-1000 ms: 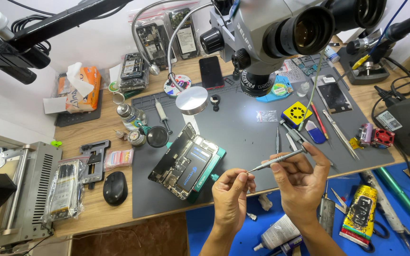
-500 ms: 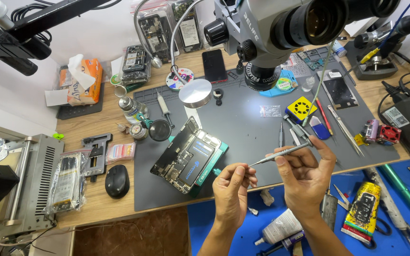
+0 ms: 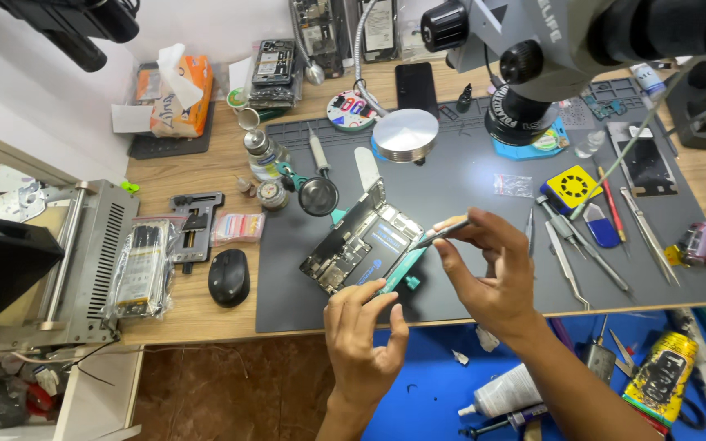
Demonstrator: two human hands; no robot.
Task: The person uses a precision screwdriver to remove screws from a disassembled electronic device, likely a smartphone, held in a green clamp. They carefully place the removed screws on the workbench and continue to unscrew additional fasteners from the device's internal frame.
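An opened phone [image 3: 367,242] with its inner boards showing lies tilted in a teal holder [image 3: 403,273] on the grey work mat [image 3: 467,188]. My left hand [image 3: 361,339] reaches up from below, and its thumb and fingertips close on the holder's near corner. My right hand [image 3: 493,273] comes in from the right and pinches slim metal tweezers [image 3: 444,233]. The tweezer tip points left and sits over the phone's right edge. Both hands are close together just right of the phone.
A microscope [image 3: 545,49] hangs over the mat's far right, with a round metal lamp head [image 3: 406,135] behind the phone. Spare tweezers [image 3: 567,249] and a yellow square tool [image 3: 572,186] lie to the right. A black mouse [image 3: 229,278] and a grey machine [image 3: 83,261] are on the left.
Both hands have moved left and forward to the phone. The tweezers, held level between the hands before, now point at the phone's edge, and my left hand has gone to the holder.
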